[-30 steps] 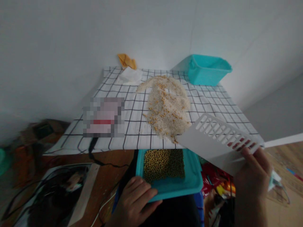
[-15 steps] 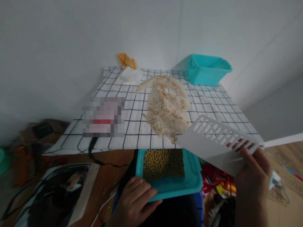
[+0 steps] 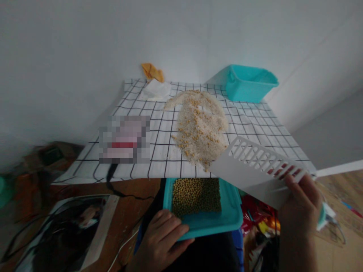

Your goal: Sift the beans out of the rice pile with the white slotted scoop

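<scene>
My right hand (image 3: 302,192) is closed on one end of a white plastic sheet (image 3: 244,170) with a row of slots along its upper side. The sheet's far corner is beside a spread pile of pale rice-like grains (image 3: 204,124) mixed with yellow beans. Below the table edge, my left hand (image 3: 163,238) grips the near left rim of a teal tray (image 3: 212,228), thumb underneath and fingers on top. Many round yellowish beans (image 3: 195,194) lie in the tray, mostly toward its far left side, partly in shadow.
A checked cloth covers the table (image 3: 161,151). A teal bin (image 3: 249,85) stands at the back right. An orange cloth (image 3: 153,72) and a white bag-like bundle (image 3: 155,90) lie at the back left. A pixelated item (image 3: 124,139) with a black cord is nearer left.
My right hand and the slotted sheet have shifted slightly to the left. My left hand keeps its grip on the tray, and the pile looks the same.
</scene>
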`<state>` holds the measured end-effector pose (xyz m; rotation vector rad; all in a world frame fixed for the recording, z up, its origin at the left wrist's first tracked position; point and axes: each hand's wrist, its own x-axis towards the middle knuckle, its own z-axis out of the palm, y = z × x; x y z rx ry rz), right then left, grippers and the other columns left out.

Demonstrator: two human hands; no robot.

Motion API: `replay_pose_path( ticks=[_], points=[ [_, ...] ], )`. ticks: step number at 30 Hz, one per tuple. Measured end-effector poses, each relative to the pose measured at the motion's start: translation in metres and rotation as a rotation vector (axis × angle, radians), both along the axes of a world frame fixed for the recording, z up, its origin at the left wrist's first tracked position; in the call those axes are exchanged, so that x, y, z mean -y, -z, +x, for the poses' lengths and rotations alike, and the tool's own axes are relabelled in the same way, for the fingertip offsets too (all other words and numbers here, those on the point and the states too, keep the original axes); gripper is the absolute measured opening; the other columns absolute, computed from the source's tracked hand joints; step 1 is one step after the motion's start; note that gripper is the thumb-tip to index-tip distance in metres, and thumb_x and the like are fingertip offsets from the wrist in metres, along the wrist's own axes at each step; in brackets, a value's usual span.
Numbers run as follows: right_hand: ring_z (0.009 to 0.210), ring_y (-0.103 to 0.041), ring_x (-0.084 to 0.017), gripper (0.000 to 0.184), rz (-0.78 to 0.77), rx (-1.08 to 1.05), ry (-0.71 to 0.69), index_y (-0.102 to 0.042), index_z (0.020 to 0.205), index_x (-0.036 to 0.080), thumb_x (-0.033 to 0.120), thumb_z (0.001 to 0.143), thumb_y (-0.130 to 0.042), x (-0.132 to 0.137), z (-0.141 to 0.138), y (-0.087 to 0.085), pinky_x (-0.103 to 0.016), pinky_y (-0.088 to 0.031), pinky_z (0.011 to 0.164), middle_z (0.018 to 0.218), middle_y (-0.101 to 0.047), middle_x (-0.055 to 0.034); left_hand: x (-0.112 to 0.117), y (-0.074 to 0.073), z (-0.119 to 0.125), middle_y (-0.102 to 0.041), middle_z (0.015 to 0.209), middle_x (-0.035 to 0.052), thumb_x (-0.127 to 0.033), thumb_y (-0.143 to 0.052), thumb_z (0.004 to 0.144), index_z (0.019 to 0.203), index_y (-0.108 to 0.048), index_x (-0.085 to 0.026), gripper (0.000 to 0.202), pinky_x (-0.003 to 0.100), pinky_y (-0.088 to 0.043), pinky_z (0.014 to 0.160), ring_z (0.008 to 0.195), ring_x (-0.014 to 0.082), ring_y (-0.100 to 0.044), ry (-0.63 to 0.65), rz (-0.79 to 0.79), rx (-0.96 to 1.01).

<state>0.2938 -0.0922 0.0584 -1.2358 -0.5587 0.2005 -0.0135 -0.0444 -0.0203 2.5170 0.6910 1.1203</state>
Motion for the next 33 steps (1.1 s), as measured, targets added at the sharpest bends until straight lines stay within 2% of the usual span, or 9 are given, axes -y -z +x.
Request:
replay_pose_path(
  ticks=[4,14,19,28,33],
  points=[
    [0.081,-0.064,-0.019,0.011,-0.006,-0.005,-0.041,-0.069,0.072,0.018,0.027,0.073,-0.076,-0.002,-0.002,0.0,-0.036,-0.047,0.082,0.081,-0.067,-0.0021,-0.001,0.001,0.0,-0.066,0.071,-0.0017,-0.03,-0.052,0.103,0.086,-0.067,-0.023,0.024,0.033,-0.045,0.082,0.072,0.0164,-0.058,0.011,-0.001,-0.003],
    [0.074,-0.064,-0.019,0.012,-0.001,0.048,-0.044,-0.072,0.07,0.018,0.028,0.07,-0.079,-0.014,0.001,-0.006,-0.034,-0.049,0.074,0.078,-0.068,-0.0021,0.0,0.004,-0.001,-0.067,0.072,-0.0021,-0.032,-0.054,0.102,0.086,-0.067,-0.023,0.023,0.033,-0.046,0.081,0.073,0.0162,-0.059,-0.001,-0.001,-0.006],
    [0.072,-0.064,-0.019,0.01,-0.022,0.018,-0.109,-0.072,0.07,0.018,0.027,0.069,-0.077,-0.012,-0.001,-0.01,-0.034,-0.05,0.072,0.075,-0.068,-0.0026,0.0,0.003,-0.001,-0.066,0.071,-0.0017,-0.031,-0.052,0.103,0.085,-0.067,-0.023,0.025,0.034,-0.047,0.081,0.073,0.0165,-0.059,-0.008,0.007,-0.01],
    [0.083,-0.062,-0.019,0.006,0.031,0.038,0.087,-0.07,0.068,0.02,0.024,0.07,-0.074,-0.006,0.015,-0.004,-0.034,-0.047,0.082,0.081,-0.067,-0.0007,-0.001,0.002,0.0,-0.067,0.071,-0.0017,-0.031,-0.053,0.103,0.084,-0.068,-0.023,0.026,0.032,-0.046,0.084,0.073,0.0165,-0.059,-0.013,0.007,-0.001],
    [0.083,-0.062,-0.019,0.008,0.023,0.033,0.043,-0.068,0.067,0.019,0.024,0.07,-0.074,-0.005,0.013,-0.002,-0.035,-0.048,0.084,0.078,-0.065,-0.0009,0.0,0.003,-0.001,-0.067,0.072,-0.0016,-0.031,-0.053,0.103,0.085,-0.068,-0.022,0.026,0.032,-0.045,0.085,0.074,0.0163,-0.059,-0.009,-0.002,-0.009]
  ],
)
